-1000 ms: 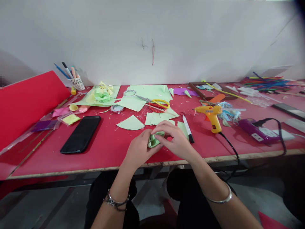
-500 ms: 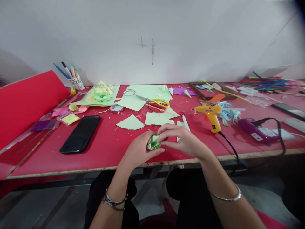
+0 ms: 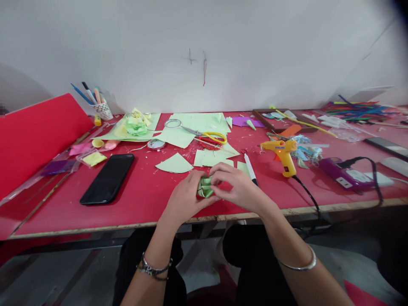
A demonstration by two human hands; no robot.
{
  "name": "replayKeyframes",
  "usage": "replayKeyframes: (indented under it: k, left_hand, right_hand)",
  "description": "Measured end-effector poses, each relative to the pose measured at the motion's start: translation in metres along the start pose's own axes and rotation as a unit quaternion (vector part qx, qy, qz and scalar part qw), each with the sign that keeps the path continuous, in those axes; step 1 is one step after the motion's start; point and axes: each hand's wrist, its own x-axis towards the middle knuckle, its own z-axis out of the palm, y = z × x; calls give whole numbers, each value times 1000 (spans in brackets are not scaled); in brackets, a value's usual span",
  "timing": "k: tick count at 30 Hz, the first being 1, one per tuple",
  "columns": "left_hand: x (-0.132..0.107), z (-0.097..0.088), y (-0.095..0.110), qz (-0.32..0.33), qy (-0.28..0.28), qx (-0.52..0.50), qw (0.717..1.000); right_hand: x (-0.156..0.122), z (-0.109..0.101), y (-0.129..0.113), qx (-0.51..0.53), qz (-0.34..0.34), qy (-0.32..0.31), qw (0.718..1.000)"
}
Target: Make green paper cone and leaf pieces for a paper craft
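Note:
Light green paper [image 3: 204, 187], folded or rolled in layers with dark lines on it, is held over the table's front edge. My left hand [image 3: 185, 196] is closed around its left side, thumb below. From the right, my right hand [image 3: 237, 186] pinches the paper's edge between bent fingers and thumb. The fingers partly hide the paper's shape. Just beyond my hands lie a fan-shaped green paper piece [image 3: 174, 164] and cut green paper pieces [image 3: 213, 159]. A white marker [image 3: 250, 168] with a black end rests behind my right hand.
On the red table [image 3: 153, 204], a black phone [image 3: 107, 179] lies left. Yellow-handled scissors [image 3: 197, 132] rest on paper at the back. Right of my hands are a yellow glue gun [image 3: 283, 155], its cord hanging over the edge, and a purple power strip [image 3: 346, 174].
My right hand has moved slightly left and closed in on the green paper, its fingers now pinching the edge. The paper looks more upright, and more of the marker shows.

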Motion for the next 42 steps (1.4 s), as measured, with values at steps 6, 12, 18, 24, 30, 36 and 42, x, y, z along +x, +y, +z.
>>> replayKeyframes:
  k: [6,12,18,24,30,36,42]
  left_hand:
    - [-1,0,1,29,3,20,999]
    - [0,0,1,27,17,32,999]
    - [0,3,-1,30,43,45,998]
    - [2,6,-1,23,70,63,995]
    - [3,12,-1,33,61,83,994]
    - [2,9,-1,24,88,49,995]
    - [-1,1,0,12,57,-1,998]
  right_hand:
    - [1,2,2,-9,19,10,1000]
    - [2,5,4,-10,13,17,1000]
    - [2,7,3,-16,33,24,999]
    - [3,12,2,2,40,69,997]
    - [5,17,1,-25,35,87,995]
    - [5,15,-4,-7,15,105,994]
    - [1,5,-7,89,15,65,994]
